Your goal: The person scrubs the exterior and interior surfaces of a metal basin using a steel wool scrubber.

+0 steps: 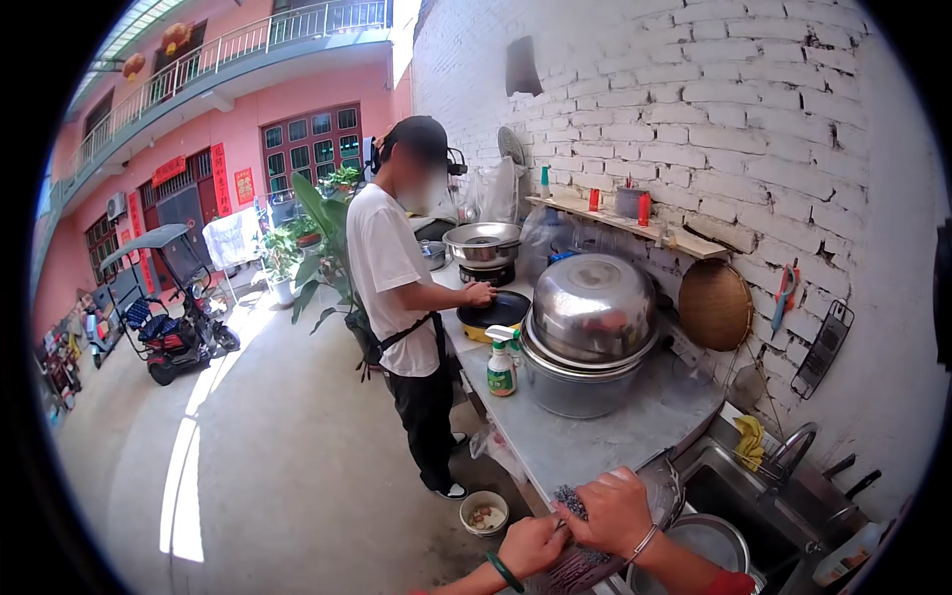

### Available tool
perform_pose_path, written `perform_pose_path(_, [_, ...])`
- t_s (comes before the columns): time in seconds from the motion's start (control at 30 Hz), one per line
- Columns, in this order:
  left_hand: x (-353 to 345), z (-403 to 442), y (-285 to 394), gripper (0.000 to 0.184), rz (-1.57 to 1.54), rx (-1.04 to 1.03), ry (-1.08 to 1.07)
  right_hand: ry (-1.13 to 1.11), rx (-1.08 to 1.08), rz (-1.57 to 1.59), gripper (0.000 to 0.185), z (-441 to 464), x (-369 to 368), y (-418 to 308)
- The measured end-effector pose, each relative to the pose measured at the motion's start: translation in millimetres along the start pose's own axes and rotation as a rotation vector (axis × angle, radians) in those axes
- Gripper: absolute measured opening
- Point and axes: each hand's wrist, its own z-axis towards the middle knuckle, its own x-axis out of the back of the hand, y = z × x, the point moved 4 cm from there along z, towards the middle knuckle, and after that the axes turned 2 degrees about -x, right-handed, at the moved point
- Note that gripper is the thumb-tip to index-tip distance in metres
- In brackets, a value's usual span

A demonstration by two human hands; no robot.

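My right hand [615,511], with a silver bangle at the wrist, is closed over a grey, curly steel wool scourer [569,500]. My left hand [533,547], wearing a green bangle, is closed right beside it, its fingertips meeting the right hand's; what it grips is hidden. Beneath both hands shows a pinkish, ribbed thing [575,573], mostly covered, whose kind I cannot make out. A round metal basin [732,531] lies below my right forearm, next to the sink [709,476].
A co-worker [412,248] stands at the counter [555,436], one hand by a black pan [496,310]. Large steel basins [593,307] and a spray bottle [501,369] stand between us. A yellow cloth [751,441] lies near the faucet [796,446]. On the floor sits a bowl [484,514].
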Motion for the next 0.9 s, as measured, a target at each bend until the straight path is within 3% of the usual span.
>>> perform_pose_path(0.1, [4.5,-6.8,13.1,0.023,0.021,-0.092,0.114,-0.035,-0.012,-0.007,0.035,-3.5,2.0,-1.8])
perform_pose_path(0.4, [-9.6,-2.5,6.2,0.018,-0.011,-0.093,0.304,0.033,0.073,0.111,0.027,-5.0,2.1,11.7])
perform_pose_path(0.5, [-6.7,3.3,16.9,0.018,0.004,-0.020,0.281,0.028,0.047,0.105,0.038,-2.9,8.9,8.7])
perform_pose_path(0.6, [-31.4,4.0,-10.2,0.017,0.114,-0.003,0.216,0.059,0.162,-0.023,0.022,-3.8,21.6,-4.2])
perform_pose_path(0.67, [-30.5,6.1,-8.7,0.015,0.064,-0.031,0.263,-0.073,0.160,-0.030,0.043,-17.3,13.3,-8.0])
perform_pose_path(0.7, [-23.0,6.1,1.5,0.014,0.024,-0.041,0.260,-0.098,0.111,0.066,0.032,-16.5,15.8,-4.0])
perform_pose_path(0.73, [-18.6,6.1,6.3,0.013,-0.016,-0.049,0.255,-0.097,0.113,0.066,0.032,-15.3,15.1,6.8])
perform_pose_path(0.8, [-17.5,7.2,1.7,0.013,-0.006,-0.074,0.251,0.044,-0.009,0.093,0.021,-12.2,15.8,51.8])
perform_pose_path(0.9, [-17.3,5.3,-9.0,0.014,-0.078,-0.134,0.304,0.128,-0.356,0.265,0.022,-20.9,4.6,132.7])
